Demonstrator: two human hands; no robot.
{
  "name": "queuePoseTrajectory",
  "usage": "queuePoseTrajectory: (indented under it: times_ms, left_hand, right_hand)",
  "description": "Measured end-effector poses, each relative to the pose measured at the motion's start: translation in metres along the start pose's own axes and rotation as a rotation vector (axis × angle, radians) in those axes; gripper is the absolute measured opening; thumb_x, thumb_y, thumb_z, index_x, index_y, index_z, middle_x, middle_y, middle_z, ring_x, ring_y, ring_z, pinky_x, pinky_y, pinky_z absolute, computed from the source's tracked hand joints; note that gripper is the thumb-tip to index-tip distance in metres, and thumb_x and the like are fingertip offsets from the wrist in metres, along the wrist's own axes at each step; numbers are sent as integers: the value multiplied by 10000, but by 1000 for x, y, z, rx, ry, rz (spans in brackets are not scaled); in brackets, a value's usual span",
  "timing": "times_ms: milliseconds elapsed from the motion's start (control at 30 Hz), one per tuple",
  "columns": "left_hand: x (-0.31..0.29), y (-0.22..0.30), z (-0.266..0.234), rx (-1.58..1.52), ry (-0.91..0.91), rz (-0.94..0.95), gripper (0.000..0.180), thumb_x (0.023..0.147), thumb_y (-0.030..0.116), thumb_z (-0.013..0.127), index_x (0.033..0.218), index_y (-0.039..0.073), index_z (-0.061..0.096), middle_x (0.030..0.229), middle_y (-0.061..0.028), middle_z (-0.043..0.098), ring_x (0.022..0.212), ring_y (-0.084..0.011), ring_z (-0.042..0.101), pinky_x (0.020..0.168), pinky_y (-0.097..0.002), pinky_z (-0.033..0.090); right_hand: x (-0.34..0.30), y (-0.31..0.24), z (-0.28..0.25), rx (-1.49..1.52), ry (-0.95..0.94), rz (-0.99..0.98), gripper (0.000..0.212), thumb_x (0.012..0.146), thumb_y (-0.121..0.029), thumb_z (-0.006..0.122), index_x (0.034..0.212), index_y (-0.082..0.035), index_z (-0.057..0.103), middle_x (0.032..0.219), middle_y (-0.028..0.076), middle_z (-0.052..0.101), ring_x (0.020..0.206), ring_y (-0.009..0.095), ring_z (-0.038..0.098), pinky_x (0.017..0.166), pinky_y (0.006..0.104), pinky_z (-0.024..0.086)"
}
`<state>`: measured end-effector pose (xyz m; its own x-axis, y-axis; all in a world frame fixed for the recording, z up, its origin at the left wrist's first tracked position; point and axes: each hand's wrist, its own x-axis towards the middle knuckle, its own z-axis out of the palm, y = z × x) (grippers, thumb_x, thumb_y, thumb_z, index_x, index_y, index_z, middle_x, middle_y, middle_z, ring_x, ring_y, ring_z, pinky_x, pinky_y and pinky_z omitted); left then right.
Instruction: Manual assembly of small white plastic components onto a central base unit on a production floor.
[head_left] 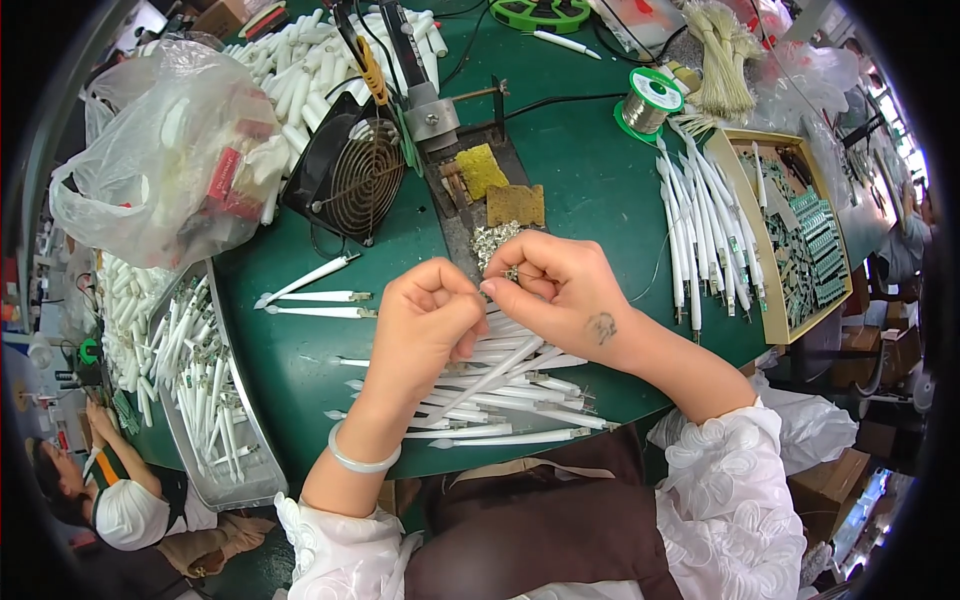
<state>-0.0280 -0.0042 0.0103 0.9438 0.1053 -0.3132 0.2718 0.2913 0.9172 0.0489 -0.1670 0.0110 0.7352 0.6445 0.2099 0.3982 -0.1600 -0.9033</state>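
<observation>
White sticks (490, 379) are strewn across the counter (600, 170) at the frame's lower centre, long axes mostly sideways, below the left hand (425, 312), the nearer, and the right hand (565, 285), both hands' fingers being curled, though whether anything is gripped cannot be told.

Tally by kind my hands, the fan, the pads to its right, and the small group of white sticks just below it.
Hands: 2 (left hand, right hand)
Fan: 1
Pads: 2 (yellow pad, brown pad)
White sticks: 3
Total: 8
</observation>
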Motion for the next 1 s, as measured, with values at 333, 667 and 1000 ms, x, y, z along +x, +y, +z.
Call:
queuePoseTrajectory:
  times_ms: [333,667,1000]
  left_hand:
    - [2,-1,-2,-110,-48,-42,91,826,53,609,750,46,557,637,-49,614,475,-70,499,414,-208,353]
    - [10,4,-5,23,19,-40,115,810,4,531,706,48,507,618,-78,576,437,-93,448,398,-225,334]
    - [30,6,-8,-74,18,-96,136,808,36,573,693,62,506,610,-65,586,441,-89,458,397,-230,323]
  right_hand:
    - [3,1,3,49,-3,66,89,774,-35,667,832,-33,600,524,-54,295,503,40,301,496,226,299]
    - [8,8,2,208,44,141,81,822,-34,638,848,-21,563,626,-52,437,550,19,366,492,201,307]
    - [12,18,5,-39,133,-105,103,786,-24,686,778,-13,583,684,-2,523,535,30,416,471,198,350]
